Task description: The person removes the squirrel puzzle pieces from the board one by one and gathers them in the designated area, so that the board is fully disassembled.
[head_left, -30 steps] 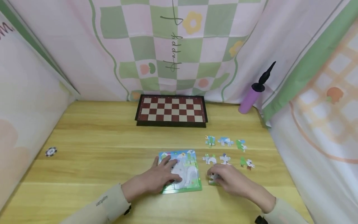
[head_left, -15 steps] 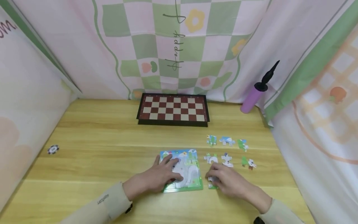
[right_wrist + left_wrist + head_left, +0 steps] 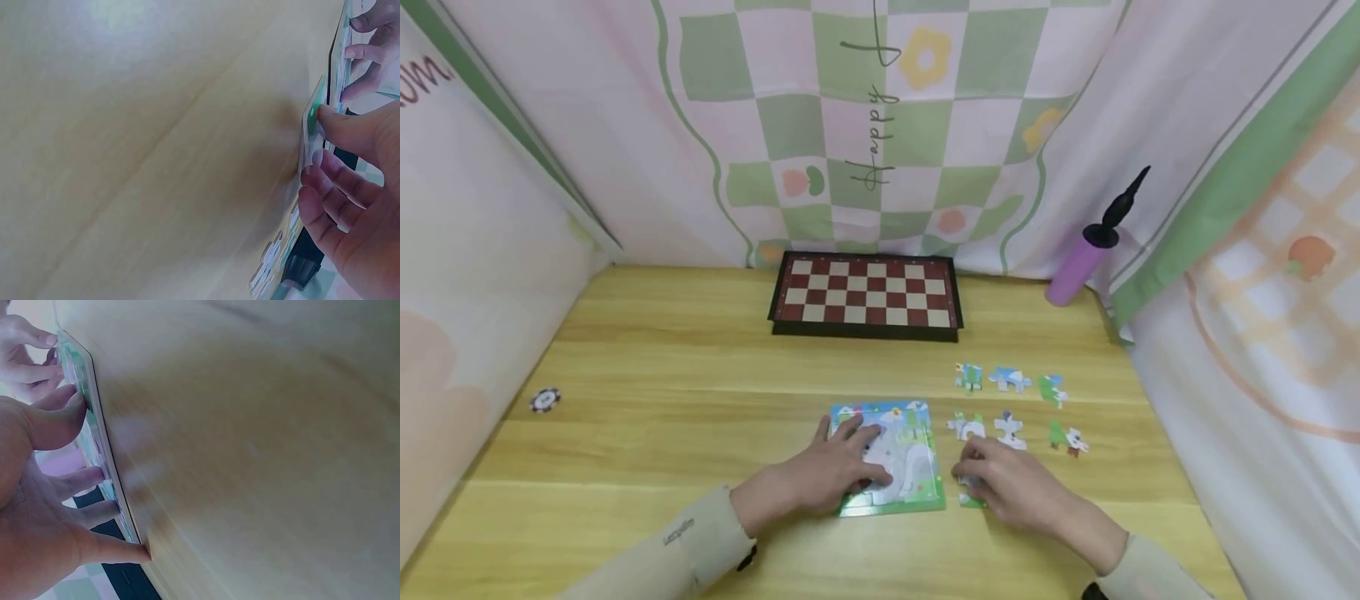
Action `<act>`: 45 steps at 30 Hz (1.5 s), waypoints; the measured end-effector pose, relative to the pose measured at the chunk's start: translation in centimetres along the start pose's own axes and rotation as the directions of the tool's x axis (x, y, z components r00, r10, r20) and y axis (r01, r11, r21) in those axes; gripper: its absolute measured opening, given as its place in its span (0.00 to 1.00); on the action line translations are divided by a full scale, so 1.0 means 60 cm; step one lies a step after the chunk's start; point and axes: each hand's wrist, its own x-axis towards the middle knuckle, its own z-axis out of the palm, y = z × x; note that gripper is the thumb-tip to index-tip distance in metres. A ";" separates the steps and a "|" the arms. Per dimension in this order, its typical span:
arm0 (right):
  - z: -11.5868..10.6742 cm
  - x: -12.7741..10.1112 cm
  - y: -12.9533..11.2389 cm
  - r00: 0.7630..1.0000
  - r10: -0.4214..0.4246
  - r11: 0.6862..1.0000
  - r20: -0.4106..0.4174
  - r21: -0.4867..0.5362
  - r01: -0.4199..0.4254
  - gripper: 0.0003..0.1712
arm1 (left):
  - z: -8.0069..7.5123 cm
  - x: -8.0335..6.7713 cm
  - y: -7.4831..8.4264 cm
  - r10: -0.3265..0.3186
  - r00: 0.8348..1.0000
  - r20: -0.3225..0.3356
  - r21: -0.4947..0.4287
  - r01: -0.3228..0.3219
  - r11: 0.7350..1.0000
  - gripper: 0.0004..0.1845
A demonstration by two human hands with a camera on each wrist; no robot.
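Note:
A square jigsaw puzzle [image 3: 916, 458] with a grey elephant picture lies flat in its tray on the wooden table. My left hand [image 3: 827, 473] rests on the puzzle's left part with fingers spread; in the left wrist view the thumb [image 3: 65, 422] touches its near side and a fingertip reaches past the edge onto the table. Just right of the tray, my right hand [image 3: 1018, 487] pinches a puzzle piece [image 3: 972, 500] with a green edge. The right wrist view shows that piece [image 3: 312, 131] tilted between thumb and fingers, partly hidden by them.
Several loose puzzle pieces [image 3: 1009, 379] lie in two rows beyond the right hand. A folded chessboard [image 3: 865, 292] is at the back middle, a purple hand pump [image 3: 1073, 271] at the back right. A poker chip [image 3: 546, 400] lies far left. Curtains enclose the table.
My right hand has shifted slightly toward the tray and the near edge with the puzzle piece. The left hand stays on the puzzle. The head view has swung a little.

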 end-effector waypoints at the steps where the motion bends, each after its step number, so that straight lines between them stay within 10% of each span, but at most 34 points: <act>1: 0.002 -0.001 0.000 1.000 0.001 1.000 0.000 -0.005 -0.001 0.13 | 0.000 0.000 0.000 0.000 1.000 0.000 0.002 0.000 1.000 0.22; 14: -0.006 0.015 -0.023 0.998 0.037 0.996 0.058 -0.080 -0.032 0.17 | 0.007 0.002 -0.002 -0.003 0.999 -0.034 0.003 0.003 1.000 0.28; 26: -0.015 0.063 -0.076 0.993 -0.115 0.989 -0.015 -0.095 0.113 0.19 | 0.010 0.011 0.001 -0.093 0.987 -0.130 0.077 0.103 0.992 0.42; 39: 0.025 0.127 -0.123 0.976 -0.120 0.973 0.184 -0.175 0.153 0.43 | -0.002 0.015 -0.003 -0.214 0.976 -0.027 0.015 0.214 0.977 0.48; 45: 0.029 0.120 -0.133 0.977 -0.106 0.978 0.183 -0.157 0.136 0.35 | -0.006 0.013 -0.006 -0.229 0.973 -0.003 0.001 0.229 0.973 0.49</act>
